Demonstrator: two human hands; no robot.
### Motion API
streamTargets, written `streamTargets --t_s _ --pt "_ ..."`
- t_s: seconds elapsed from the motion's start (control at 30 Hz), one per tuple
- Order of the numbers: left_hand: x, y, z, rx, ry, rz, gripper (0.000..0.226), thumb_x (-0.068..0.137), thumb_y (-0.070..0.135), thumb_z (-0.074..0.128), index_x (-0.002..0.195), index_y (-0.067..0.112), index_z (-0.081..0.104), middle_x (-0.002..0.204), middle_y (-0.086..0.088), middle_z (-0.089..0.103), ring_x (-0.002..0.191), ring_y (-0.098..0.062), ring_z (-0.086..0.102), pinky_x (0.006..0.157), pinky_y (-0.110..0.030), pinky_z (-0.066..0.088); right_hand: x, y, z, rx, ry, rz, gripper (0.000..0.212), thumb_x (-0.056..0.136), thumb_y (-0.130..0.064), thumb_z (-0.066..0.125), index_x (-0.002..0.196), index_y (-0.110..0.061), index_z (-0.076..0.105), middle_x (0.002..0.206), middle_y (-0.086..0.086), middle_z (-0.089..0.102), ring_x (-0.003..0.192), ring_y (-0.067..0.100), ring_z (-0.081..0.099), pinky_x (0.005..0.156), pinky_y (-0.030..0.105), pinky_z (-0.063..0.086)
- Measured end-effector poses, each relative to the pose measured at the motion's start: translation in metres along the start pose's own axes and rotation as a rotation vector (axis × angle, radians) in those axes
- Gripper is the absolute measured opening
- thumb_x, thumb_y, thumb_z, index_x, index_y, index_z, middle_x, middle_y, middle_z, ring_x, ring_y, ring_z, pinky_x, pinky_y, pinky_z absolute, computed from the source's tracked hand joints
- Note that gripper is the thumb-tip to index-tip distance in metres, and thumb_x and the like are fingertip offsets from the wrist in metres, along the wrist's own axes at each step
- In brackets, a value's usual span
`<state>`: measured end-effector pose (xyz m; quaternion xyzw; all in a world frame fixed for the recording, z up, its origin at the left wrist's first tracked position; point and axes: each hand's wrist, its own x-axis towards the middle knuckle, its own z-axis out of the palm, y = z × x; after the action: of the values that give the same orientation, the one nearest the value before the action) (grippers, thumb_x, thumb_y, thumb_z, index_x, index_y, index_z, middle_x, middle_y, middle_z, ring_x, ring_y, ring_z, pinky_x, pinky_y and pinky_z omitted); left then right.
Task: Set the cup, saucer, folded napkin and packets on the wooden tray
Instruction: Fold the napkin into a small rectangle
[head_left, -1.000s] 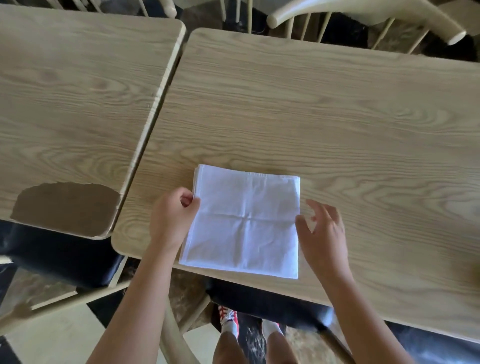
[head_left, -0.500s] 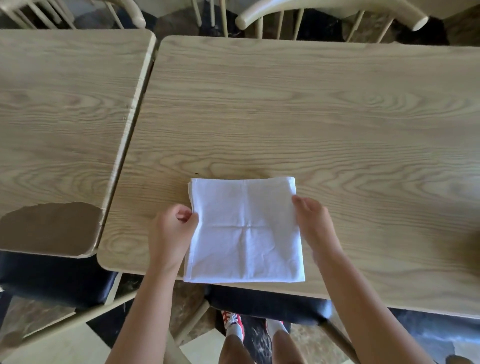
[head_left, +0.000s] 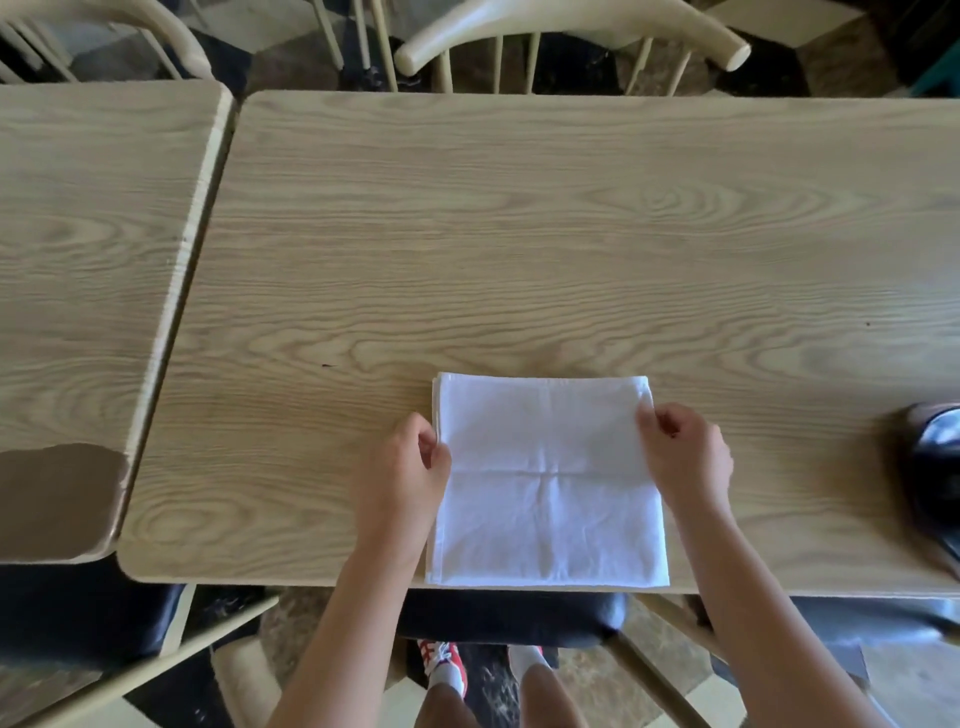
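A white folded napkin (head_left: 545, 483) lies flat as a square at the near edge of the light wooden table (head_left: 519, 234). My left hand (head_left: 402, 483) pinches the napkin's left edge with curled fingers. On the right edge, near the far corner, my right hand (head_left: 685, 457) pinches the cloth. A dark glossy object on something brown (head_left: 935, 457) shows at the frame's right edge; I cannot tell what it is. No cup, saucer or packets can be made out.
A second wooden table (head_left: 93, 260) stands to the left, across a narrow gap, with a worn brown patch at its near corner. Pale wooden chairs (head_left: 571, 31) stand beyond the far edge. A black chair seat (head_left: 509, 618) is under the near edge.
The view has swung right, bringing the dark object into sight. My right hand went from hovering open beside the napkin to pinching its right edge. The napkin now lies squarer to the table edge.
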<state>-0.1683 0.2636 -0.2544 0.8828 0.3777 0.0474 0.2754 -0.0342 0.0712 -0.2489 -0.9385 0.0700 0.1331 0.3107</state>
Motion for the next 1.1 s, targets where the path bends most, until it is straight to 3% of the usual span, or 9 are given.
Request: streamTargets --t_s 0.07,0.13,0.2,0.27,0.4,0.57,0.9,0.97,1.1 --pt "-0.002 0.002 0.002 0.107 0.112 0.110 0.022 0.078 0.017 0.066 0.098 0.013 0.058 0.086 -0.002 0.065 0.079 -0.025 0.060 0.068 -0.037 0.048 -0.005 0.000 0.003 -0.050 0.133 -0.067 0.013 0.086 -0.028 0.054 0.092 -0.019 0.060 0.086 0.002 0.057 0.094 0.029 0.049 0.086 0.042 0.032" --pt "-0.003 0.009 0.009 0.195 0.172 0.278 0.039 0.083 0.018 0.060 0.120 0.009 0.052 0.110 -0.010 0.064 0.101 -0.030 0.059 0.088 -0.048 0.044 -0.014 -0.001 0.013 -0.152 0.247 -0.283 0.037 0.086 -0.027 0.051 0.123 -0.019 0.051 0.118 0.010 0.055 0.112 0.030 0.043 0.091 0.047 0.033" --pt "0.000 0.021 0.023 0.269 0.092 0.446 0.050 0.087 0.024 0.046 0.135 0.010 0.041 0.136 -0.011 0.052 0.127 -0.028 0.046 0.108 -0.053 0.021 -0.022 -0.005 0.029 -0.282 0.190 -0.523 0.050 0.086 -0.023 0.044 0.136 -0.021 0.039 0.140 0.010 0.045 0.130 0.029 0.033 0.100 0.051 0.029" --pt "0.004 0.028 0.043 0.349 -0.036 0.552 0.054 0.089 0.027 0.037 0.141 0.012 0.034 0.148 -0.009 0.037 0.138 -0.024 0.031 0.112 -0.052 0.010 -0.029 -0.008 0.050 -0.376 0.028 -0.654 0.055 0.088 -0.020 0.037 0.142 -0.023 0.029 0.150 0.008 0.033 0.140 0.026 0.022 0.110 0.049 0.017" --pt "0.010 0.023 0.061 0.422 -0.165 0.555 0.053 0.093 0.034 0.028 0.143 0.015 0.030 0.152 -0.005 0.030 0.141 -0.020 0.022 0.109 -0.055 0.022 -0.028 0.000 0.070 -0.444 -0.087 -0.695 0.056 0.089 -0.024 0.033 0.143 -0.012 0.025 0.151 0.006 0.029 0.141 0.018 0.016 0.111 0.041 0.008" --pt "0.012 0.008 0.048 0.496 -0.133 0.519 0.065 0.086 0.049 0.033 0.145 0.024 0.024 0.154 -0.007 0.021 0.142 -0.022 0.021 0.111 -0.056 0.009 -0.008 0.022 0.046 -0.565 -0.086 -0.735 0.062 0.089 -0.038 0.031 0.144 -0.008 0.025 0.152 0.006 0.026 0.141 0.017 0.020 0.112 0.040 0.010" --pt "0.003 -0.003 0.028 0.481 -0.098 0.484 0.070 0.087 0.050 0.029 0.146 0.014 0.020 0.155 -0.005 0.017 0.143 -0.019 0.017 0.112 -0.054 0.009 0.000 0.043 0.014 -0.608 -0.021 -0.704 0.065 0.091 -0.045 0.024 0.146 -0.011 0.015 0.154 0.005 0.019 0.142 0.015 0.008 0.113 0.046 0.004" --pt "-0.020 0.006 0.025 0.418 -0.077 0.549 0.068 0.089 0.050 0.029 0.147 0.016 0.017 0.156 -0.004 0.013 0.144 -0.018 0.012 0.113 -0.054 0.005 -0.018 0.043 0.008 -0.567 -0.001 -0.738 0.063 0.092 -0.042 0.025 0.147 -0.012 0.013 0.154 0.004 0.015 0.143 0.017 0.007 0.113 0.049 0.005" --pt "-0.072 0.017 0.045 0.418 -0.174 0.714 0.060 0.092 0.041 0.033 0.147 0.020 0.019 0.156 -0.001 0.016 0.143 -0.017 0.015 0.111 -0.055 0.014 -0.069 0.056 0.022 -0.548 -0.101 -0.849 0.057 0.093 -0.034 0.026 0.145 -0.012 0.018 0.152 0.006 0.024 0.143 0.018 0.009 0.111 0.049 0.012"
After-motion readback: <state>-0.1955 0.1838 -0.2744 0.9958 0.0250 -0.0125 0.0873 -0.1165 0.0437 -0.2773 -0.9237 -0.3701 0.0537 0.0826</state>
